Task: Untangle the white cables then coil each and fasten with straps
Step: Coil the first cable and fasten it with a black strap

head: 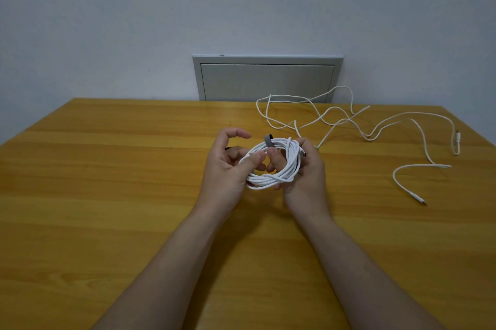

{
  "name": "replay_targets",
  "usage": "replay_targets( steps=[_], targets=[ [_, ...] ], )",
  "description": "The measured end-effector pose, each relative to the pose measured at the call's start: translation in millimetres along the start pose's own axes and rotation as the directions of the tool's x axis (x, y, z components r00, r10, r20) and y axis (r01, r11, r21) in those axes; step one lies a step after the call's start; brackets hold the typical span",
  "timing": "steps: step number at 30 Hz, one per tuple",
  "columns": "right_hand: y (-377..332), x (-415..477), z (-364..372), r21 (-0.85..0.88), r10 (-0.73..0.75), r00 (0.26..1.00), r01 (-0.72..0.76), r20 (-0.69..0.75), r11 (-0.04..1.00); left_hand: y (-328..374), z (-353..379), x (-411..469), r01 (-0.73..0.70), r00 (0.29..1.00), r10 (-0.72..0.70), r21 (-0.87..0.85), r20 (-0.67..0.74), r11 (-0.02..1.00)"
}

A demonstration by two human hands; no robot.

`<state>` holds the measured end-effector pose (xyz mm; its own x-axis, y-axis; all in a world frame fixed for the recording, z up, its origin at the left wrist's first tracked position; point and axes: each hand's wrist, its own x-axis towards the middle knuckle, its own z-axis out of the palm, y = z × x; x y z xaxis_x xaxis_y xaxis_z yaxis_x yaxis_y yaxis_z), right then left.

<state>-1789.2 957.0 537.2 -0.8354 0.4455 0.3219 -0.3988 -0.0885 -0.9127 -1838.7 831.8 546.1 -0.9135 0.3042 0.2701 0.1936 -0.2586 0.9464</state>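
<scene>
White coiled cable (pixel 273 168), grey strap (pixel 268 140) at its 12 o'clock edge, second white cable (pixel 375 127) at 2 o'clock, honey-yellow worktop (pixel 107 195) — darker amber grain bands, pale grey wall panel (pixel 265 82) at 12 o'clock, bluish-white wall (pixel 161 7).

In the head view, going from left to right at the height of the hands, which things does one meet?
Left hand → coiled white cable → right hand → loose white cable.

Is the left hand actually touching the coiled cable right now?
Touching. The head view shows the left hand with its thumb pressed across the strands of the coiled cable.
</scene>
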Motion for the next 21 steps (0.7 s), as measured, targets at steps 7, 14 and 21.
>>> replay_targets(
  steps=[7,14,21],
  targets=[
    [-3,6,-7,-0.016,0.056,0.994,-0.055,0.099,0.998,0,-7,2,-0.077,0.986,0.066,0.07,0.151,0.995],
    [-13,9,-9,0.035,0.139,0.985,-0.143,0.099,0.989,7,-14,4,-0.081,0.958,0.038,0.143,0.286,0.986],
    [-14,9,-16,-0.03,0.063,0.995,-0.061,0.083,0.998,6,-13,3,-0.096,0.965,0.051,0.166,0.258,0.981]
  ],
)
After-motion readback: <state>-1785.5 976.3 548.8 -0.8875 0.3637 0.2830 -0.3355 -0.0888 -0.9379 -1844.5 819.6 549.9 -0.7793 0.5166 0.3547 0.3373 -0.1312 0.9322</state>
